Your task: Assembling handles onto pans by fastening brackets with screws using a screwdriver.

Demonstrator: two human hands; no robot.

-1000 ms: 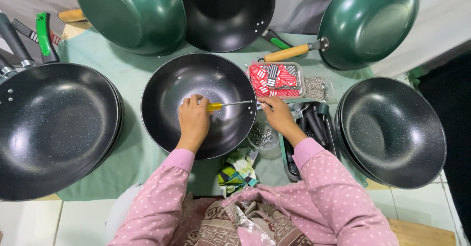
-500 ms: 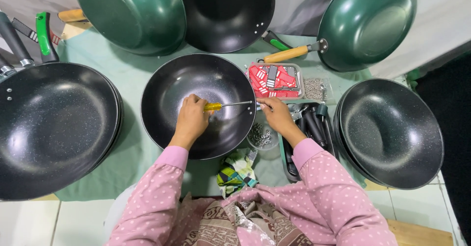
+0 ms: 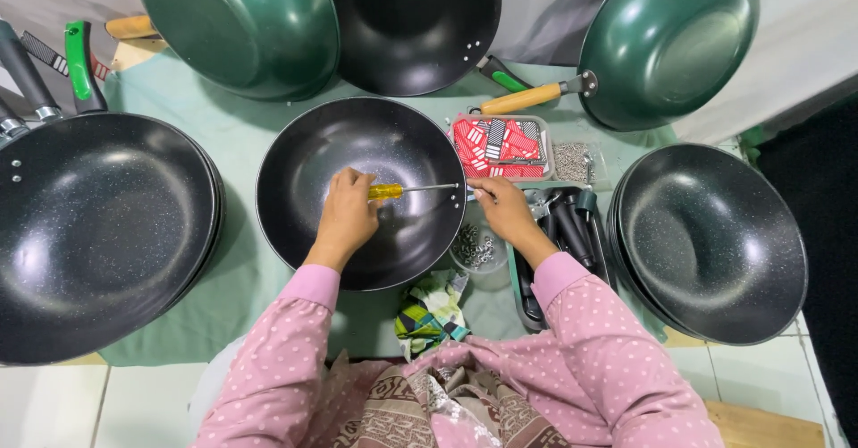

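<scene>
The left hand [image 3: 347, 217] keeps a closed grip on a yellow-handled screwdriver [image 3: 400, 190] inside the black wok [image 3: 357, 144], its shaft running level away from the grip to the wok's right rim, where the right hand [image 3: 502, 208] pinches at the tip, fingers narrow around something too small to tell. Just beyond that rim crowd a tray of red packets [image 3: 500, 144], a small bowl of screws [image 3: 475, 249] and a bin of black handles [image 3: 563, 233], so open room lies only inside the wok, on the far side of the left grip.
</scene>
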